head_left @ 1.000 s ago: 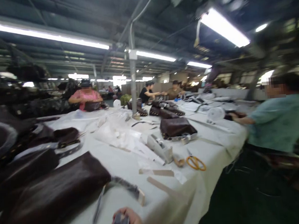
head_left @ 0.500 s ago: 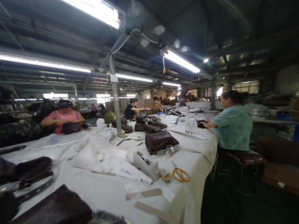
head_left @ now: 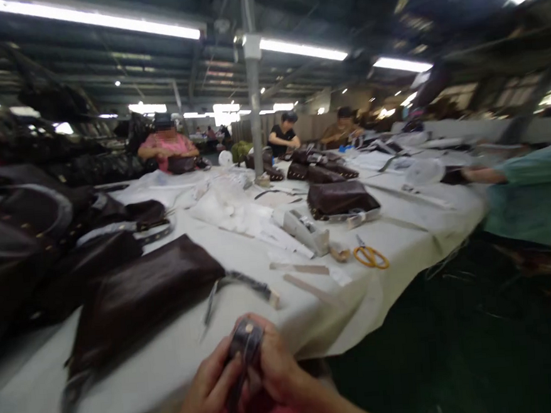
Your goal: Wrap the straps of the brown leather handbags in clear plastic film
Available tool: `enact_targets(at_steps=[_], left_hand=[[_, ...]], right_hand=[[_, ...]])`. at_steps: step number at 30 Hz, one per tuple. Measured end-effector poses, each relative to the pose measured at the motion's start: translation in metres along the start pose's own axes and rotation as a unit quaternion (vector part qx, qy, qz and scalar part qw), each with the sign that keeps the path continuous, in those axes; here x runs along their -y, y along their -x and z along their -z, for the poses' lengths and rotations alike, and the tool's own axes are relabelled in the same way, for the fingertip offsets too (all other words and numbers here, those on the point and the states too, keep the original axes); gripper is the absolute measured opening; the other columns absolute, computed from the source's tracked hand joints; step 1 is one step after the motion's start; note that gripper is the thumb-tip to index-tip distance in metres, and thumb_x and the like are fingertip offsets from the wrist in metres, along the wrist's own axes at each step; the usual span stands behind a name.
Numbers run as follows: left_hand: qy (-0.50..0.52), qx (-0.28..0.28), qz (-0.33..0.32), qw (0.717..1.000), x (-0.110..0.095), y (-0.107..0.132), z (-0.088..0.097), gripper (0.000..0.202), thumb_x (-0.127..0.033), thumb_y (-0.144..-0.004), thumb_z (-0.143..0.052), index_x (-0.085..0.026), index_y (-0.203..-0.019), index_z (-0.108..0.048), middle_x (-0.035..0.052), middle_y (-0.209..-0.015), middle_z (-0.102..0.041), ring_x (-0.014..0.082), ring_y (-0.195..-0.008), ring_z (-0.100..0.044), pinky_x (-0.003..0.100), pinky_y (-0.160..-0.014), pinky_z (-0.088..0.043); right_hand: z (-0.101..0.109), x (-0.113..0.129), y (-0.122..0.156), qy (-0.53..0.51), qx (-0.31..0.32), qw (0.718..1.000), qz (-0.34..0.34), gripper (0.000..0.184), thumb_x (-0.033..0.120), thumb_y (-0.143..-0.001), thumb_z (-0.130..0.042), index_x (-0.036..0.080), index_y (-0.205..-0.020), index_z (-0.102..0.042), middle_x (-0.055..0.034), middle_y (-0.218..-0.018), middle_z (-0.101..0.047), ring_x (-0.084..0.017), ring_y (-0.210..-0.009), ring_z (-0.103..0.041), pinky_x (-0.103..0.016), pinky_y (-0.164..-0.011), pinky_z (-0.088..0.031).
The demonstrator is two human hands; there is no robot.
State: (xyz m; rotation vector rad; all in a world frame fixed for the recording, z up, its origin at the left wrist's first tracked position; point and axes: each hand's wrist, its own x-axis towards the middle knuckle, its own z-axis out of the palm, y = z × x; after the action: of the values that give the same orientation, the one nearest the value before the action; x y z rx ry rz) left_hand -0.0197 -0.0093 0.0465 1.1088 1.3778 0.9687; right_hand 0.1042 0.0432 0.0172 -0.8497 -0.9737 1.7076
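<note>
My left hand (head_left: 206, 390) and my right hand (head_left: 277, 363) are together at the bottom of the view, just in front of the table edge. Both pinch a small dark leather strap piece (head_left: 245, 346) with a metal stud on its tip. A dark brown leather bag (head_left: 140, 298) lies on the white-covered table (head_left: 240, 246) right beyond my hands, with a loose strap (head_left: 243, 283) beside it. The picture is blurred by head motion.
More dark bags are piled at the left (head_left: 27, 236). A tape dispenser (head_left: 308, 229), yellow-handled scissors (head_left: 371, 256), card strips and another brown bag (head_left: 341, 199) lie further along. A person in a green top (head_left: 534, 195) sits at the right; other workers sit at the far end.
The view swung up and right, then back down. My hands, out of view half a second ago, are back in view holding the strap piece.
</note>
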Motion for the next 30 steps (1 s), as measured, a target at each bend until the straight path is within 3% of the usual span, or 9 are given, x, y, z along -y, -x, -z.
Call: enact_targets(at_steps=[2, 6, 10, 13, 18, 21, 24, 26, 30], left_hand=[[0.022, 0.058, -0.031, 0.998, 0.007, -0.002, -0.002, 0.047, -0.059, -0.079, -0.060, -0.018, -0.103, -0.059, -0.0017, -0.057, -0.060, 0.0118, -0.044, -0.052, 0.021, -0.041, -0.039], [0.037, 0.069, -0.033, 0.996, 0.005, 0.001, -0.007, 0.032, -0.050, -0.088, -0.052, -0.018, -0.086, -0.049, -0.0035, -0.054, -0.057, 0.0080, -0.040, -0.049, 0.017, -0.039, -0.034], [0.054, 0.078, -0.034, 0.995, -0.008, 0.006, -0.014, 0.027, -0.041, -0.091, -0.048, -0.018, -0.105, -0.047, -0.0033, -0.058, -0.060, 0.0086, -0.041, -0.052, 0.016, -0.038, -0.033], [0.090, 0.095, -0.038, 0.991, -0.007, 0.005, -0.013, 0.042, -0.041, -0.092, -0.047, -0.020, -0.127, -0.035, -0.0034, -0.060, -0.062, 0.0099, -0.039, -0.053, 0.015, -0.035, -0.029], [0.102, 0.146, -0.023, 0.984, 0.007, 0.004, -0.001, 0.036, -0.041, -0.093, -0.046, -0.018, -0.120, -0.040, -0.0012, -0.061, -0.064, 0.0113, -0.044, -0.058, 0.017, -0.041, -0.039], [0.072, 0.120, -0.040, 0.989, 0.011, 0.005, 0.000, 0.027, -0.036, -0.092, -0.048, -0.018, -0.112, -0.045, -0.0034, -0.062, -0.061, 0.0102, -0.046, -0.056, 0.021, -0.048, -0.046], [0.039, 0.061, -0.064, 0.995, 0.012, 0.005, -0.003, 0.020, -0.034, -0.091, -0.048, -0.018, -0.103, -0.048, -0.0050, -0.061, -0.058, 0.0094, -0.046, -0.054, 0.020, -0.047, -0.044], [0.040, 0.044, -0.050, 0.997, 0.011, 0.006, -0.005, 0.018, -0.035, -0.091, -0.046, -0.018, -0.099, -0.047, -0.0052, -0.059, -0.058, 0.0096, -0.044, -0.053, 0.020, -0.044, -0.043], [0.043, 0.072, -0.020, 0.996, 0.005, 0.009, -0.007, 0.018, -0.034, -0.091, -0.046, -0.018, -0.099, -0.044, -0.0044, -0.057, -0.059, 0.0105, -0.042, -0.055, 0.020, -0.043, -0.043]], right_hand=[[0.004, 0.006, 0.000, 0.050, 0.033, 0.998, -0.007, 0.019, 0.031, -0.073, -0.056, 0.019, -0.089, -0.057, 0.0019, -0.068, -0.060, -0.014, -0.060, -0.056, -0.023, -0.055, -0.044], [0.025, 0.019, -0.009, 0.307, 0.121, 0.916, 0.229, 0.049, 0.017, -0.068, -0.057, 0.020, -0.117, -0.057, -0.0084, -0.110, -0.066, -0.021, -0.097, -0.061, -0.034, -0.087, -0.048], [0.033, 0.022, -0.016, 0.403, 0.103, 0.854, 0.311, 0.034, 0.015, -0.072, -0.051, 0.020, -0.105, -0.060, -0.0064, -0.093, -0.067, -0.019, -0.083, -0.061, -0.030, -0.078, -0.049], [0.025, 0.021, -0.016, 0.353, 0.042, 0.898, 0.259, 0.026, 0.015, -0.070, -0.047, 0.021, -0.093, -0.058, -0.0004, -0.076, -0.063, -0.015, -0.069, -0.057, -0.025, -0.065, -0.046], [0.005, 0.012, -0.006, 0.131, 0.035, 0.988, 0.069, 0.018, 0.018, -0.065, -0.049, 0.020, -0.082, -0.053, 0.0038, -0.067, -0.056, -0.011, -0.057, -0.049, -0.021, -0.052, -0.040], [0.001, 0.003, -0.004, 0.011, 0.026, 1.000, 0.002, 0.017, 0.020, -0.066, -0.052, 0.021, -0.083, -0.049, 0.0045, -0.066, -0.057, -0.011, -0.054, -0.050, -0.020, -0.051, -0.041], [0.006, 0.004, -0.006, 0.082, 0.047, 0.995, 0.044, 0.020, 0.021, -0.073, -0.053, 0.022, -0.093, -0.051, 0.0010, -0.076, -0.064, -0.014, -0.063, -0.058, -0.023, -0.058, -0.047], [0.013, 0.010, -0.009, 0.252, 0.101, 0.948, 0.168, 0.025, 0.020, -0.078, -0.053, 0.022, -0.103, -0.055, -0.0044, -0.094, -0.067, -0.018, -0.083, -0.062, -0.030, -0.075, -0.050], [0.025, 0.023, -0.015, 0.513, 0.217, 0.744, 0.369, 0.018, 0.020, -0.089, -0.046, 0.022, -0.095, -0.063, -0.0078, -0.093, -0.064, -0.020, -0.089, -0.059, -0.033, -0.084, -0.047]])
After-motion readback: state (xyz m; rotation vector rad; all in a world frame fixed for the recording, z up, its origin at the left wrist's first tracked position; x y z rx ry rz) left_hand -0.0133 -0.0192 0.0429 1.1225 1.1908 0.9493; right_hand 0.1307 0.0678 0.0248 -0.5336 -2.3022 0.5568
